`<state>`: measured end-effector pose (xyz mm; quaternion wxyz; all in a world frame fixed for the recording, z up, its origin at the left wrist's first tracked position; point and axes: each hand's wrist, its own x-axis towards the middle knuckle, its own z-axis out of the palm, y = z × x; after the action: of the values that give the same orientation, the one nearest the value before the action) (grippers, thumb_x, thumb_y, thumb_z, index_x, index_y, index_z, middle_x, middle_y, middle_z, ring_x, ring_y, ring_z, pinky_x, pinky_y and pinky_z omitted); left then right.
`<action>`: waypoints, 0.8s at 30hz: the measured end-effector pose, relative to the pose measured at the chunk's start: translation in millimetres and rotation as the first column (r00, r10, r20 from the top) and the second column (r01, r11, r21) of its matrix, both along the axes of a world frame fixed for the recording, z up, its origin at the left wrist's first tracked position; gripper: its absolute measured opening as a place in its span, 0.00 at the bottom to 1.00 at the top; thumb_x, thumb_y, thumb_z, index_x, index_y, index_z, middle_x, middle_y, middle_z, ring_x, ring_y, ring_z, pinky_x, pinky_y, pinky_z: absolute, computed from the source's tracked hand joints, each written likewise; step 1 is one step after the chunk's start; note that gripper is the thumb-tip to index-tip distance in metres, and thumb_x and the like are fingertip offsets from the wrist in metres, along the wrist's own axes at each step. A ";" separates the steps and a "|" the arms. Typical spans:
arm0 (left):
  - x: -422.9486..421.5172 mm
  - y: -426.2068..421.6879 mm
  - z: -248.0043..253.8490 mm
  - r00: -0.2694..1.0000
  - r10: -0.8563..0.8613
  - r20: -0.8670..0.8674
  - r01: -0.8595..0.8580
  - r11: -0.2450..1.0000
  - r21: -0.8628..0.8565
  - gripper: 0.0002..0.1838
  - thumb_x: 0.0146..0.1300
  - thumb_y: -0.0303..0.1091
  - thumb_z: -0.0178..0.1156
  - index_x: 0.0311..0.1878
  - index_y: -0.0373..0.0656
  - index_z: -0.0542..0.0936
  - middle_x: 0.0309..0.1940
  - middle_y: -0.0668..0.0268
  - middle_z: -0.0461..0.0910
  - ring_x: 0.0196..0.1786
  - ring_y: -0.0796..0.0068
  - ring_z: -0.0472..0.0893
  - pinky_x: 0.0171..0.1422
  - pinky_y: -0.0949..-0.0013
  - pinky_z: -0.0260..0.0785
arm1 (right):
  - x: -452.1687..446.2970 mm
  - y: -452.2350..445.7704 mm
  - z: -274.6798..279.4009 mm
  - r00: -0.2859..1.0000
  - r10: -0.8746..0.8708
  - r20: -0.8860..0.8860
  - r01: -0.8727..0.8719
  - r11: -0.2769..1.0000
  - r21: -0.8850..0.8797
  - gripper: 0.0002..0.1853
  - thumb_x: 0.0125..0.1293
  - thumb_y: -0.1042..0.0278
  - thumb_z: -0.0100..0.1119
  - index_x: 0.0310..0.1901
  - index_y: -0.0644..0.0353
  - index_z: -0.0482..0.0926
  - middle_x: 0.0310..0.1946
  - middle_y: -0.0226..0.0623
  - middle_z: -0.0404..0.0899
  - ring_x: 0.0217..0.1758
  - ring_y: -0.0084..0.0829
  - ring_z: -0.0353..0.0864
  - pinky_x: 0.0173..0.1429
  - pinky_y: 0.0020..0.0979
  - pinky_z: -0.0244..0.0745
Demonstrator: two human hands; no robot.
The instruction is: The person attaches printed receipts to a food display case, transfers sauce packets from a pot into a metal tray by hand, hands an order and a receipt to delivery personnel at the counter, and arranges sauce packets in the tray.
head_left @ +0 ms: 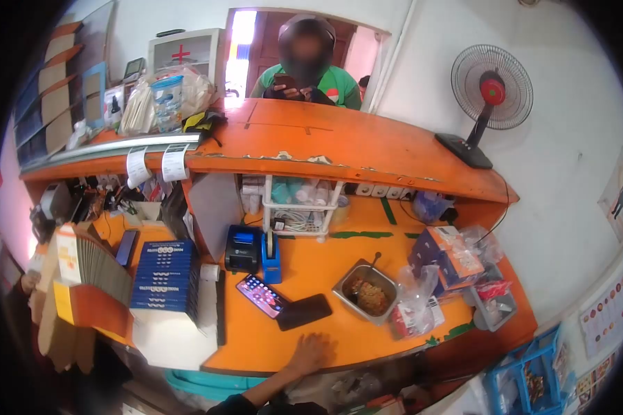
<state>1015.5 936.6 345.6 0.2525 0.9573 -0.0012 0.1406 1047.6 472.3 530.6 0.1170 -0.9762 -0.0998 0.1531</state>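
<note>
My left hand (313, 354) rests on the front part of the orange desk (256, 349), its fingers stretched out and somewhat blurred, holding nothing. Just beyond it lie a dark phone (304, 312), screen dark, and a phone with a lit screen (262, 294), their ends touching or overlapping. Farther right is a metal food tray (347, 302) with noodle-like food (372, 299) and a utensil handle standing up at its back. My right hand does not show.
Stacked blue boxes (163, 277) and folded cartons (93, 277) stand left, beside another person's hand (31, 280). A label printer (243, 249) and blue tape dispenser (271, 257) are behind the phones. Across the raised counter (367, 138) a helmeted person (308, 69) holds a phone near a fan (491, 90).
</note>
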 end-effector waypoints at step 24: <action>12.3 19.6 -10.2 0.945 0.106 -0.309 -0.045 0.979 0.197 0.24 0.53 0.46 0.51 0.52 0.46 0.66 0.54 0.52 0.58 0.60 0.55 0.55 0.62 0.51 0.43 | 229.4 273.7 -154.4 0.819 -0.122 0.561 -0.064 0.952 0.300 0.24 0.38 0.70 0.56 0.43 0.59 0.69 0.47 0.56 0.61 0.56 0.52 0.55 0.61 0.50 0.44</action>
<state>1027.8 956.2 335.4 0.1526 0.9863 0.0631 -0.0064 1277.0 746.0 376.2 0.2331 -0.9481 -0.1378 -0.1668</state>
